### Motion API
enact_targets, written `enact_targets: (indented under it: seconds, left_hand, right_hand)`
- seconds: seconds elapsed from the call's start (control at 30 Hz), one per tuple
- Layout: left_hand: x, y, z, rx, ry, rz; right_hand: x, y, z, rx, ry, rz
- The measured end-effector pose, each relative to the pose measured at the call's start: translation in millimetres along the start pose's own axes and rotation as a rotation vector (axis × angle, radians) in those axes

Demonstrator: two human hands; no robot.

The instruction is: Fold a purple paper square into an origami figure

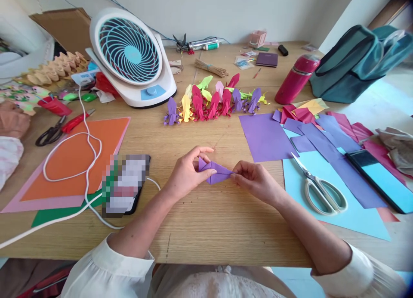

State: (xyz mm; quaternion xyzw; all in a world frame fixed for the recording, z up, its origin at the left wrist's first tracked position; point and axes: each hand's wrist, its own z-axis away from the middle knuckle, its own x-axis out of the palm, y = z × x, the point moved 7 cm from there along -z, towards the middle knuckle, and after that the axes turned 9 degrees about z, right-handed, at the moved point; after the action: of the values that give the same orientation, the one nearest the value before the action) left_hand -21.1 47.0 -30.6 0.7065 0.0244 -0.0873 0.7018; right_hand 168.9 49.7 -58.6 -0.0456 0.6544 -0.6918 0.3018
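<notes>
Head view. The left hand (190, 171) pinches the broad end of a purple fold (220, 174): thumb pressed on its face, an upper finger reaching loose beyond the top edge. Under the paper I cannot tell how the other fingers lie. The right hand (254, 181) has thumb and forefinger closed on the narrow tip, remaining fingers curled in. I have the fold between both hands, just above the table (193, 235), near its front edge, point to the right.

Pose: forearms slant in from the lower corners, white sleeves (106, 268) pushed up towards the elbows, wrists turned inward.

Containers: red cup (53, 105) at left, tilted in my view, thin items inside too small to tell. Flask (297, 79) capped; contents hidden. Teal bag (350, 69) beside it, something clear and crumpled at its top. Clear packet (244, 63) at the back, small coloured bits in it.
</notes>
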Motion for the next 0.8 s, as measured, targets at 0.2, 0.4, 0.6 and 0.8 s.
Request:
enact_targets:
  seconds: [0.2, 0.4, 0.6, 0.8]
  left_hand:
    - [11.2, -14.2, -1.1, -0.132, -0.017, 0.466]
    - [16.3, -21.6, 4.3, -0.169, 0.058, 0.493]
    - [16.5, -14.9, 3.7, -0.141, 0.013, 0.439]
    - [14.9, -13.8, 3.9, -0.120, 0.010, 0.303]
  right_hand:
    - [2.4, 1.8, 0.7, 0.075, 0.193, -0.296]
    - [27.5, -4.0, 5.2, 0.111, 0.019, -0.315]
    - [42.2, -1.9, 8.4, 0.187, -0.081, -0.371]
    - [43.0, -4.7, 9.6, 0.169, -0.144, -0.385]
